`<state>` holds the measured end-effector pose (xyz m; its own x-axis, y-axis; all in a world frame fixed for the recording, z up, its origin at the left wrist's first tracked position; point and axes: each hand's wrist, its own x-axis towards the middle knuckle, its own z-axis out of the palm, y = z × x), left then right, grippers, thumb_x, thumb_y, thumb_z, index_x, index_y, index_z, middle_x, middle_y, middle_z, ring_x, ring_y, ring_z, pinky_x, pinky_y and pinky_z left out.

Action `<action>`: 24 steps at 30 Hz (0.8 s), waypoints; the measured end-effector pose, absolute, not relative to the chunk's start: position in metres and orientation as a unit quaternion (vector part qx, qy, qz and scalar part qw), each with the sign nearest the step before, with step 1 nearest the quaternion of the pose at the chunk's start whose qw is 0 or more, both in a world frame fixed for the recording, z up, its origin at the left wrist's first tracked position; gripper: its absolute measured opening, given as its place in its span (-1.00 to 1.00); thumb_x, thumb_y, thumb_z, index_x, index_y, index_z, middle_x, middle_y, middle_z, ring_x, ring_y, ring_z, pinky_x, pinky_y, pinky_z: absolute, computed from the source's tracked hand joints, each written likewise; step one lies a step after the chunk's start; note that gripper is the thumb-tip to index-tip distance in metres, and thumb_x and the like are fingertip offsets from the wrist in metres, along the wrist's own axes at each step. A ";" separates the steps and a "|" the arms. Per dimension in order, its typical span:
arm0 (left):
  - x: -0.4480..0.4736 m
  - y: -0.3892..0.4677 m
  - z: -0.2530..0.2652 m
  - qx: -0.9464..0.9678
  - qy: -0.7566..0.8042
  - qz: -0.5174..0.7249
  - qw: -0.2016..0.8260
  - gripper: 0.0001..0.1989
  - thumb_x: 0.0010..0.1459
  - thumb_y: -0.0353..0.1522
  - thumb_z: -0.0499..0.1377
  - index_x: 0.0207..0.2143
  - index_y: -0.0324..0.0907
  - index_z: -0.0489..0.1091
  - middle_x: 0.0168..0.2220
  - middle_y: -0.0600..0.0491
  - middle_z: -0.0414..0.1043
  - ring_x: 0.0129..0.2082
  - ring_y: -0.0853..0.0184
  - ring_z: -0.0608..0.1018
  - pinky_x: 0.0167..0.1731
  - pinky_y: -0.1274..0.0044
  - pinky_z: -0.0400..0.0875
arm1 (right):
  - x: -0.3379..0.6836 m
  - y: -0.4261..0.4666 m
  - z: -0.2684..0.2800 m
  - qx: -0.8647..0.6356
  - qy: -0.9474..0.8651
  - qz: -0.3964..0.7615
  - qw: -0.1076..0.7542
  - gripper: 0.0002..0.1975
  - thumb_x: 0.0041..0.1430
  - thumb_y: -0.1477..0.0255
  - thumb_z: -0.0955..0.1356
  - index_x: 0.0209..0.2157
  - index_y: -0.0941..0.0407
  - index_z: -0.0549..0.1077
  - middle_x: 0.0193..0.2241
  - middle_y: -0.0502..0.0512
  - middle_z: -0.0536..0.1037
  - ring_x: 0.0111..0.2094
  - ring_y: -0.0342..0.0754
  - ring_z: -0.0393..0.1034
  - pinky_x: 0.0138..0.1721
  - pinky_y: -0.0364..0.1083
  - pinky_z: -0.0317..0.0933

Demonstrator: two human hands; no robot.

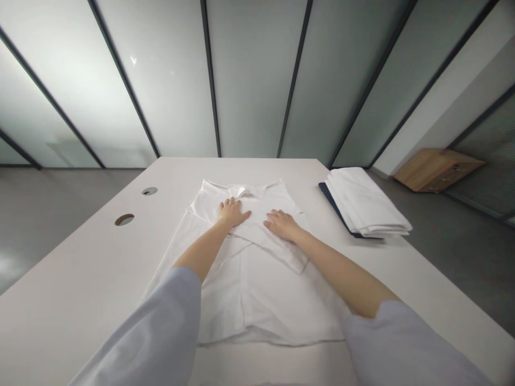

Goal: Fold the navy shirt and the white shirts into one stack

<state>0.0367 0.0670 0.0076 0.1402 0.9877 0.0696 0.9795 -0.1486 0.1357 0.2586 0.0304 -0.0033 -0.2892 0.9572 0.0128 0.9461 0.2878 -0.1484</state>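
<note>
A white collared shirt (277, 305) lies spread on the table, its collar (241, 191) at the far end and its hem towards me. At least one sleeve is laid across the chest. My left hand (232, 213) rests on the upper chest just below the collar, fingers spread and thumb pointing right. To the right, my right hand (282, 224) lies on the folded-over sleeve, fingers stretched out. Both palms face down on the cloth and grip nothing. My forearms cover parts of the shirt's sides.
On the right edge of the white table (96, 273) sits a stack of folded white cloth (364, 201) over a dark navy piece (336, 206). Two round holes (124, 220) pierce the tabletop at left. Beyond are frosted glass panels (253, 80) and a wooden cabinet (434, 169) on the floor.
</note>
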 end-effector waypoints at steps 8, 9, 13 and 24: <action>0.044 0.041 0.016 0.757 0.648 0.084 0.016 -0.57 0.22 -0.10 0.03 0.02 -0.12 0.36 0.08 -0.13 0.35 0.12 0.09 0.33 0.07 0.31 0.22 | 0.256 0.037 -0.014 -0.603 -0.797 0.020 0.015 -0.31 0.33 0.00 0.06 0.35 0.06 0.08 0.37 0.21 0.00 0.36 0.22 -0.14 0.29 0.18 -0.19; 0.042 0.032 0.016 0.756 0.650 0.078 0.023 -0.54 0.22 -0.07 0.02 0.05 -0.12 0.34 0.10 -0.13 0.33 0.13 0.08 0.32 0.07 0.30 0.23 | 0.257 0.043 -0.012 -0.602 -0.798 0.021 0.012 -0.31 0.33 0.00 0.06 0.35 0.07 0.08 0.37 0.22 0.00 0.36 0.23 -0.13 0.29 0.18 -0.19; 0.030 -0.001 0.012 0.756 0.650 0.029 0.067 -0.34 0.22 0.06 -0.09 0.23 -0.10 0.18 0.31 -0.16 0.09 0.30 -0.03 0.13 0.15 0.09 0.11 | 0.263 0.071 -0.005 -0.606 -0.795 0.027 0.012 -0.35 0.35 0.05 0.07 0.34 0.08 0.10 0.37 0.22 0.02 0.35 0.23 -0.10 0.29 0.17 -0.17; 0.029 0.022 0.003 0.742 0.667 0.006 0.068 -0.19 0.20 0.13 -0.20 0.37 -0.09 -0.05 0.42 -0.16 -0.22 0.38 -0.12 -0.10 0.19 -0.11 -0.15 | 0.240 0.065 0.002 -0.597 -0.797 -0.037 0.086 -0.45 0.32 0.18 0.21 0.23 0.16 0.25 0.29 0.33 0.18 0.30 0.22 0.00 0.26 0.15 -0.14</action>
<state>0.0289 0.0218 0.0027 0.1100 0.9906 -0.0813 0.9889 -0.1008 0.1095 0.2403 0.0646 0.0022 -0.2728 0.9447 0.1820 0.9576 0.2849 -0.0437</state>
